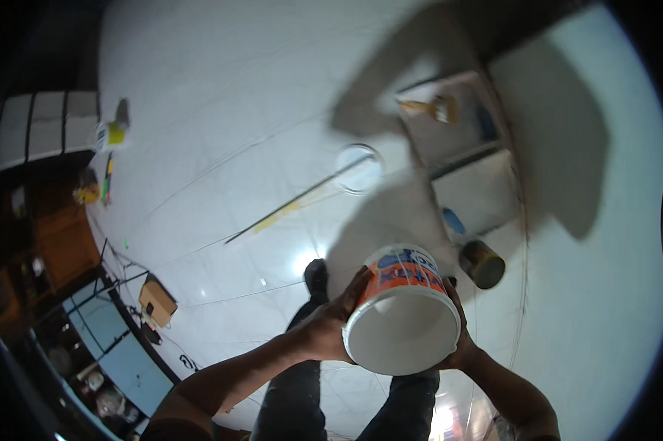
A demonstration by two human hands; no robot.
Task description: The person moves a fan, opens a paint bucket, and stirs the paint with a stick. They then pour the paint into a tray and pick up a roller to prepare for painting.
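Floor (pixel 221 88) of pale, glossy slabs, crossed by thin seams and bright with glare near the centre, meets a pale wall (pixel 589 294) at right. Dark wooden furniture (pixel 66 235) and a blue-panelled cabinet (pixel 136 375) line the left side. A grey panel (pixel 456 143) and a white panel (pixel 486 191) lie along the foot of the wall.

The white bucket (pixel 401 334), its side printed orange and blue, is held off the floor before the body, its open mouth tilted toward the viewer. Its interior shows pale, without visible contents; a thin residue cannot be ruled out. By judgement, uncovering and lifting are done, while setting down is not. The left hand (pixel 331 323) and right hand (pixel 460 345) clasp opposite sides, spread wide around the bucket; the right fingers are partly hidden.

Smaller items: a cardboard box (pixel 157 303) beside the cabinet; a dark tin (pixel 483 264) near the wall; a white disc (pixel 359 176), possibly a lid, touched by a thin rod (pixel 287 205); a brush (pixel 438 109), unheld, on the grey panel.
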